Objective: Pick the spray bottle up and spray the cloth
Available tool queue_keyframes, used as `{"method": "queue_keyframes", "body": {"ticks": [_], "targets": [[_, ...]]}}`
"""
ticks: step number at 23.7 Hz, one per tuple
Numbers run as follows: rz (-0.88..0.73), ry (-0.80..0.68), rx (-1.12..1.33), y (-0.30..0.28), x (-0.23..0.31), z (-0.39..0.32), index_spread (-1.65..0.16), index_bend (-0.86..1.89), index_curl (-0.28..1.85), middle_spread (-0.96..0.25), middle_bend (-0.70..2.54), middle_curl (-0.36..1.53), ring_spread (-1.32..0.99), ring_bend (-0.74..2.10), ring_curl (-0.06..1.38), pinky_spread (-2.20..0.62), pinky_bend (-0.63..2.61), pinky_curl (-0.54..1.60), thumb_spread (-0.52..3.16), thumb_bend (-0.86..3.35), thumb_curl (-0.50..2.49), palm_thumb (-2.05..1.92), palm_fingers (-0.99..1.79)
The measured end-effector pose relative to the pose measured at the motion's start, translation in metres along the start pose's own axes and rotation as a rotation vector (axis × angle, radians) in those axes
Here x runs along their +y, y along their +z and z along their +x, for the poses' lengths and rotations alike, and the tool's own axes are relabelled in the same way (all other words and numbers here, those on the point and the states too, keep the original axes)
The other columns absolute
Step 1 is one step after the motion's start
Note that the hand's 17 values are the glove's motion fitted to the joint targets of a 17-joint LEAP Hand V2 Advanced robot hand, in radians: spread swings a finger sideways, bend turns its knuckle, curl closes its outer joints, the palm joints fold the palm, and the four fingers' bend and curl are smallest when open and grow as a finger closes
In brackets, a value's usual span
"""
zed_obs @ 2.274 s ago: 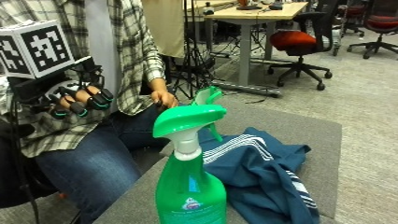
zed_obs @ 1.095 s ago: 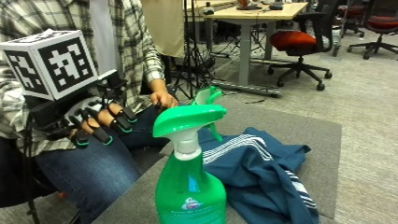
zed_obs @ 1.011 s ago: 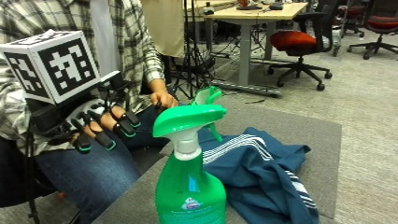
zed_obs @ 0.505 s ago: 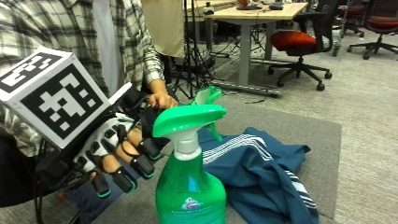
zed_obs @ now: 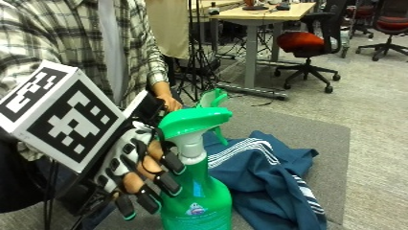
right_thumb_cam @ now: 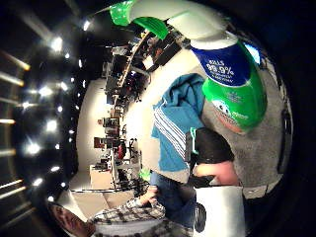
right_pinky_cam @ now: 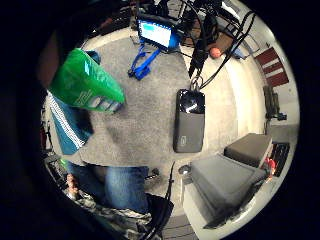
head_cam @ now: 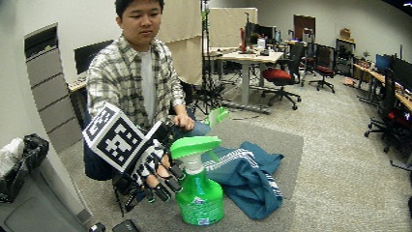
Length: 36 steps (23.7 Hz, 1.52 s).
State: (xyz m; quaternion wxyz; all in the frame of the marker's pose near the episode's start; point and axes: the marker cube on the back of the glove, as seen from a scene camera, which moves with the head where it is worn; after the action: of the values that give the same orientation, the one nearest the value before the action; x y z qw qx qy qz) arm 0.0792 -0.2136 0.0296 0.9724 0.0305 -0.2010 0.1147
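A green spray bottle (zed_obs: 194, 201) with a green trigger head and white neck stands upright on the grey table top, near its front. Behind and beside it lies a crumpled blue cloth (zed_obs: 267, 177) with white stripes. My gloved right hand (zed_obs: 143, 167) is at the bottle's left side, level with the neck and shoulder. Its fingers are spread and loosely bent, their tips just in front of the bottle and not wrapped round it. The bottle (right_thumb_cam: 232, 84) looms close to the palm in the thumb side view, with the cloth (right_thumb_cam: 170, 128) beyond it.
A second green sprayer head (zed_obs: 213, 98) stands behind the cloth, near the person's bare hand (zed_obs: 169, 100). A black flat device (right_pinky_cam: 190, 120) and a blue tool (right_pinky_cam: 142, 62) lie on the grey table (zed_obs: 319, 139). Office chairs and desks stand further back.
My gloved hand has come down from in front of the person's chest and moved right, up to the spray bottle's neck. Bottle and cloth have not moved.
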Motion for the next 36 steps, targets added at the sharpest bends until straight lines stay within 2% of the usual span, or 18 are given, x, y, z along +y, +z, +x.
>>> {"method": "queue_keyframes", "body": {"ticks": [8, 13, 19, 26, 30, 36], "targets": [[0.066, -0.011, -0.149, 0.011, -0.020, -0.003, -0.27, 0.14, 0.26, -0.02, 0.19, 0.31, 0.08, 0.42, 0.29, 0.19, 0.44, 0.24, 1.15, 0.01, 0.41, 0.67, 0.24], [0.162, -0.007, -0.298, 0.020, -0.028, -0.002, -0.27, 0.17, 0.27, -0.01, 0.19, 0.32, 0.08, 0.42, 0.30, 0.19, 0.43, 0.24, 1.13, -0.01, 0.42, 0.70, 0.27], [0.318, -0.037, -0.396, 0.037, -0.035, -0.009, -0.26, 0.19, 0.29, -0.02, 0.28, 0.35, 0.04, 0.44, 0.29, 0.18, 0.36, 0.21, 1.10, 0.02, 0.45, 0.81, 0.58], [0.338, -0.042, -0.453, 0.031, -0.039, -0.004, -0.24, 0.10, 0.29, -0.04, 0.35, 0.39, -0.04, 0.53, 0.34, 0.14, 0.35, 0.22, 1.06, 0.07, 0.49, 0.97, 0.86], [0.320, -0.055, -0.487, 0.033, -0.045, -0.007, -0.25, 0.02, 0.26, -0.06, 0.35, 0.42, -0.07, 0.59, 0.38, 0.10, 0.50, 0.28, 0.94, 0.07, 0.54, 1.05, 0.87], [0.334, -0.051, -0.443, 0.028, -0.051, -0.009, -0.26, 0.17, 0.30, -0.09, 0.34, 0.44, -0.10, 0.48, 0.39, 0.03, 0.54, 0.31, 0.77, 0.05, 0.58, 1.11, 0.87]]}}
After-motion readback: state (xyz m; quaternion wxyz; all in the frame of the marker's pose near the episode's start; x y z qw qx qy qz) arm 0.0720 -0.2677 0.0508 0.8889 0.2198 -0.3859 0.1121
